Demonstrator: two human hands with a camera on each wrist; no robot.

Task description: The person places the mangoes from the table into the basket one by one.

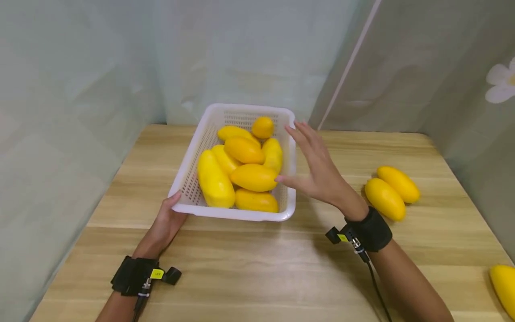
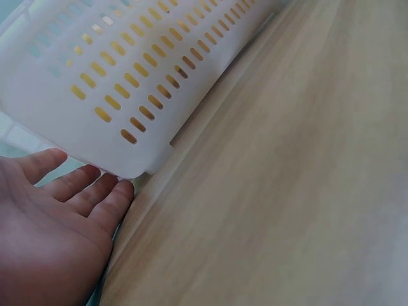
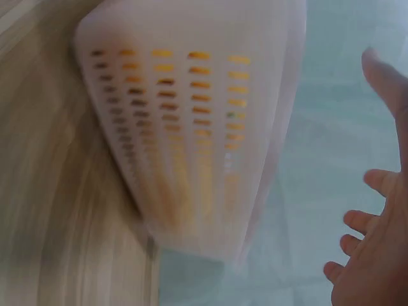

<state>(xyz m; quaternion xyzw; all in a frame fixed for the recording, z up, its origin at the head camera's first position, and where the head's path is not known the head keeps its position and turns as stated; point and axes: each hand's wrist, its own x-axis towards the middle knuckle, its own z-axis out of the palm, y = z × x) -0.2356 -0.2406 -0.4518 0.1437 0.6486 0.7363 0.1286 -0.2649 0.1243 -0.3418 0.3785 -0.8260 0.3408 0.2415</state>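
Observation:
A white plastic basket (image 1: 235, 214) with slotted walls stands on the wooden table and holds several yellow mangoes (image 1: 254, 178). At its near left corner is my left hand (image 1: 164, 226), the thumb by the rim. The left wrist view has the fingers of the left hand (image 2: 73, 217) nearly straight, their tips against the corner of the basket (image 2: 121, 150). My right hand (image 1: 318, 167) is over the right side of the basket, fingers spread and holding nothing. Its fingers (image 3: 360, 221) stand apart from the basket wall (image 3: 255, 127) in the right wrist view.
Two mangoes (image 1: 385, 199) lie side by side on the table (image 1: 257, 268), right of my right wrist. Another mango (image 1: 504, 286) is cut off at the right frame edge. Pale sheeting (image 1: 249, 53) hangs behind the table. Each wrist wears a black strap with a cable.

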